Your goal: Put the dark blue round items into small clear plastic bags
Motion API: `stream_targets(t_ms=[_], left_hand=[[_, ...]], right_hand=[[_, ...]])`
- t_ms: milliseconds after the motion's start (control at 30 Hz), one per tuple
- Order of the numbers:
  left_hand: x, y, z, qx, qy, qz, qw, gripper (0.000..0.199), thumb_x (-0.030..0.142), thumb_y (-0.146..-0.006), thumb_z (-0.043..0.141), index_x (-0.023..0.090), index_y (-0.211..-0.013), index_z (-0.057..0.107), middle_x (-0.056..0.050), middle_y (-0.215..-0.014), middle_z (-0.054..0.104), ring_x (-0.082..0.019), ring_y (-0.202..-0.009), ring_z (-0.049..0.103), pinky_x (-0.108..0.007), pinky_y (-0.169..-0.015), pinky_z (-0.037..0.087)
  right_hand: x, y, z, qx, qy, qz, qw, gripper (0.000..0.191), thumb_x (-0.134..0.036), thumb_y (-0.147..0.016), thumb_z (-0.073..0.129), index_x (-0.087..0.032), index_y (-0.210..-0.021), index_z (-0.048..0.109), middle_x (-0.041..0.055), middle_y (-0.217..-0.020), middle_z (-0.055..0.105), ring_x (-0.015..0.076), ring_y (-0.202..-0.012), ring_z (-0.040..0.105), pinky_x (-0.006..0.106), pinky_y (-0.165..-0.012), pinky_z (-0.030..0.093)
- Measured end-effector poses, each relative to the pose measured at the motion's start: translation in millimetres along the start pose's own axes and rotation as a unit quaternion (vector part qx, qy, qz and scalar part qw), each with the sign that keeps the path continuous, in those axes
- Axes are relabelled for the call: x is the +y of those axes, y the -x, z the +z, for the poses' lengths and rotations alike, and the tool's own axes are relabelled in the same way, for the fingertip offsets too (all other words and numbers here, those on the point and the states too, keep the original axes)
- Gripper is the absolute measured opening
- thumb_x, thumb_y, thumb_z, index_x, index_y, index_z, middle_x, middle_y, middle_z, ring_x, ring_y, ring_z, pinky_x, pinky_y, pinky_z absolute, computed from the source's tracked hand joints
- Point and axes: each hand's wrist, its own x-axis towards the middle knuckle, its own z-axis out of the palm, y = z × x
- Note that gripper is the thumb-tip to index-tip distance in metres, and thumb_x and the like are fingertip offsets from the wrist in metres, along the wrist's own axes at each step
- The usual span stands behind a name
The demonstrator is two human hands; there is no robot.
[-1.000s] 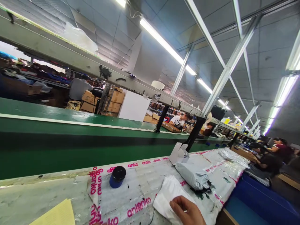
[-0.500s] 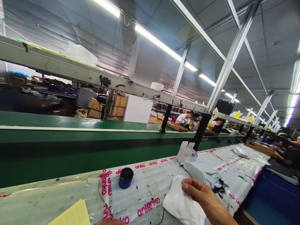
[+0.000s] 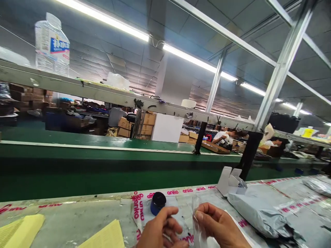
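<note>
Both hands meet low over the counter, just in front of the blue cap. The right hand pinches the top edge of a clear bag between thumb and forefinger, holding it upright. The left hand is curled, its fingers closing on the bag's other side; what sits under them is hidden, so I cannot tell if anything is in the bag.

My guess is that the work is at an early stage: the bag is picked up and looks about to be opened or filled, with nothing visibly inside and no seal made.

Right of the cap stands a small white box with its flaps up, and beyond that lies a grey mailer, flat and apparently untouched. Left of the cap lie 2 yellow sheets. Behind the cap runs a green belt, with a water bottle on the rail above it. Other people work far beyond the belt.
</note>
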Motion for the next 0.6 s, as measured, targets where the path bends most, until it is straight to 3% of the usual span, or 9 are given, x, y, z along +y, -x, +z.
stream_targets(t_ms=[133, 333, 433, 600], left_hand=[[13, -16, 19.2, 0.028, 0.051, 0.005, 0.998, 0.069, 0.019, -0.062, 0.079, 0.014, -0.126, 0.055, -0.004, -0.097, 0.065, -0.015, -0.076, 0.063, -0.023, -0.061, 0.045], [10, -19, 13.6, 0.03, 0.094, 0.022, 0.995, 0.061, 0.026, -0.063, 0.089, 0.015, -0.114, 0.059, 0.004, -0.069, 0.063, -0.014, -0.064, 0.061, -0.025, -0.064, 0.043], [10, -18, 6.2, 0.037, 0.137, 0.011, 0.99, 0.057, 0.029, -0.063, 0.087, 0.014, -0.111, 0.06, 0.004, -0.068, 0.063, -0.012, -0.058, 0.059, -0.024, -0.057, 0.044], [12, -16, -1.1, 0.123, 0.137, 0.001, 0.983, 0.053, 0.033, -0.067, 0.08, 0.012, -0.112, 0.058, 0.002, -0.072, 0.066, -0.015, -0.062, 0.067, -0.023, -0.054, 0.046]], right_hand=[[0, -2, 19, -0.047, -0.002, -0.005, 0.999, 0.055, -0.063, -0.055, 0.093, -0.018, -0.067, 0.065, -0.0035, -0.054, 0.057, 0.0093, -0.046, 0.045, 0.021, -0.046, 0.033], [6, -4, 25, -0.102, -0.028, 0.008, 0.994, 0.053, -0.063, -0.058, 0.092, -0.018, -0.069, 0.065, -0.0042, -0.055, 0.055, 0.0074, -0.043, 0.041, 0.019, -0.041, 0.032], [12, -6, 25, -0.081, -0.071, 0.016, 0.994, 0.053, -0.061, -0.059, 0.093, -0.018, -0.072, 0.064, -0.0028, -0.055, 0.059, 0.0083, -0.045, 0.046, 0.018, -0.042, 0.036], [15, -8, 25, -0.009, -0.103, 0.002, 0.995, 0.053, -0.061, -0.061, 0.093, -0.018, -0.078, 0.066, -0.0027, -0.055, 0.06, 0.0099, -0.047, 0.051, 0.018, -0.04, 0.041]])
